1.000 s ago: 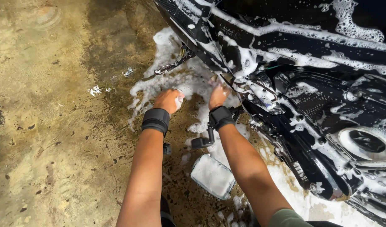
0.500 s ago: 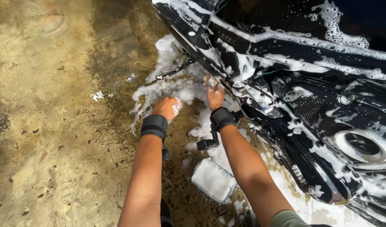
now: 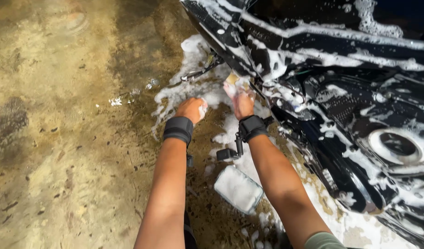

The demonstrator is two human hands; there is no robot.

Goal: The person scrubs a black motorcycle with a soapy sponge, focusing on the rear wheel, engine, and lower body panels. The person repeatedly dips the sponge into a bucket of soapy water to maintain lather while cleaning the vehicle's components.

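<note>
Wet concrete floor [image 3: 59, 138], brown and stained, fills the left of the view, with a few flecks of foam on it. Left hand [image 3: 191, 109], curled into a loose fist and coated in suds, held low above the foam patch [image 3: 189, 90] that spreads over the floor beside the vehicle; whether it grips anything cannot be told. Black wristband [image 3: 178, 129] on the left wrist. Soapy container [image 3: 238, 189], pale and filled with lather, stands on the floor between the two forearms. Right hand [image 3: 242, 102], fingers closed on a sudsy yellowish sponge [image 3: 236, 83], pressed against the lower edge of the bodywork. Black wristband [image 3: 252, 127] on the right wrist, with a small black device [image 3: 229, 152] hanging from it. Black vehicle [image 3: 341, 92], glossy and streaked with white foam, occupies the right side, a round recess [image 3: 399, 144] showing in its lower panel.
</note>
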